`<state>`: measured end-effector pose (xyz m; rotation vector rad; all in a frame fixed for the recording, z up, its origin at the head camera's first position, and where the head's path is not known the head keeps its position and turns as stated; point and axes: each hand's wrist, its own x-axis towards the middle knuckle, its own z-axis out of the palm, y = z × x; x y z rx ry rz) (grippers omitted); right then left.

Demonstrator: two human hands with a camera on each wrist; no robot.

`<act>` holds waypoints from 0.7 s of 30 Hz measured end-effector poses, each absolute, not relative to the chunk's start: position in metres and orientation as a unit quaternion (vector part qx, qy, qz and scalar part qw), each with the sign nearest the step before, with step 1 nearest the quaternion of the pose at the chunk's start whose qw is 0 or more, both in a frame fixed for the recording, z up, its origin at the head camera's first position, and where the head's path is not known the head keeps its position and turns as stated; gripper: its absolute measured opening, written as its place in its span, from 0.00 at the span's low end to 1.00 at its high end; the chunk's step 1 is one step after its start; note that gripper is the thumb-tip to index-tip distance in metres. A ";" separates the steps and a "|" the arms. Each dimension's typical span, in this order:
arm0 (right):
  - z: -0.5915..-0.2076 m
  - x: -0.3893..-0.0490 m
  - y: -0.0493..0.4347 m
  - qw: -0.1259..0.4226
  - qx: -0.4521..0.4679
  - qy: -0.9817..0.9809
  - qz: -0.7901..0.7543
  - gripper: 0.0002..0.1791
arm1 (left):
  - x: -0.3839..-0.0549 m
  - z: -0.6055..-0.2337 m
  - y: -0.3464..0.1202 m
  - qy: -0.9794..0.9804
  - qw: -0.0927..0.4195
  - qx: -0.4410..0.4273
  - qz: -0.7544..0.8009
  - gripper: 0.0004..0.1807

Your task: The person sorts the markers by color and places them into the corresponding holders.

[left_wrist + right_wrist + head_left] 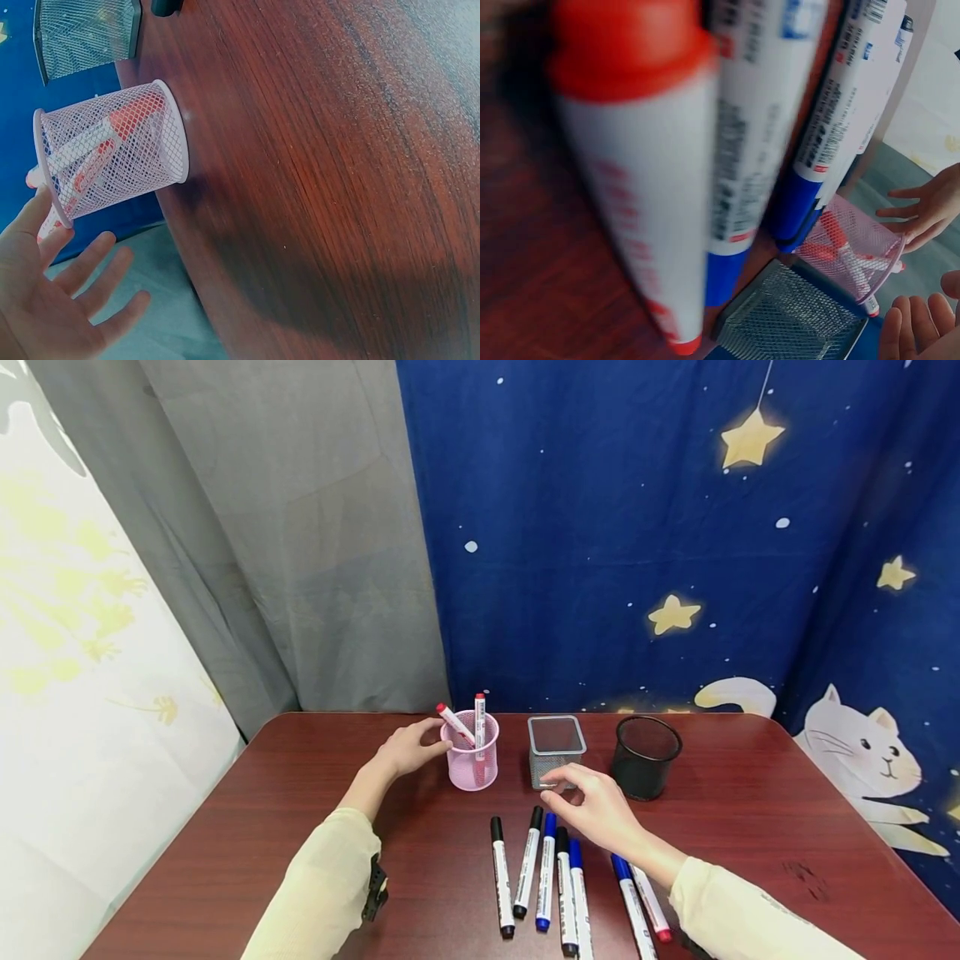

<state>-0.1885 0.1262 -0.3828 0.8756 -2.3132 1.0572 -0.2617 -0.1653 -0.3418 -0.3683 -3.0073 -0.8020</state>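
Two red-capped markers (pixel 480 727) stand leaning in a pink mesh pen holder (pixel 474 777). My left hand (pixel 408 748) is at this holder's left side, thumb and forefinger touching its rim, the other fingers spread apart in the left wrist view. Over the front of a grey square mesh holder (pixel 557 752) hovers my right hand (pixel 596 806), thumb and forefinger apart, with no marker seen between them. Below that hand lie black-capped and blue-capped markers (pixel 546 877). A red marker (pixel 651 906) and a blue marker (pixel 633 910) lie by the right wrist.
A round black mesh holder (pixel 645 764) stands right of the grey one, near the back edge of the brown table (pixel 247 843). Grey and blue star-patterned curtains (pixel 562 527) hang behind the table.
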 end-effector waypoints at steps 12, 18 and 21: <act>-0.394 -0.178 0.152 0.242 0.348 -0.845 0.326 0.12 | -0.263 -0.343 -0.167 -0.960 0.002 -0.118 -0.255 0.28; -0.400 -0.173 0.165 0.238 0.378 -0.837 0.315 0.12 | -0.263 -0.343 -0.166 -0.960 0.004 -0.118 -0.253 0.27; -0.403 -0.170 0.170 0.236 0.388 -0.835 0.313 0.13 | -0.264 -0.343 -0.166 -0.961 0.004 -0.116 -0.253 0.27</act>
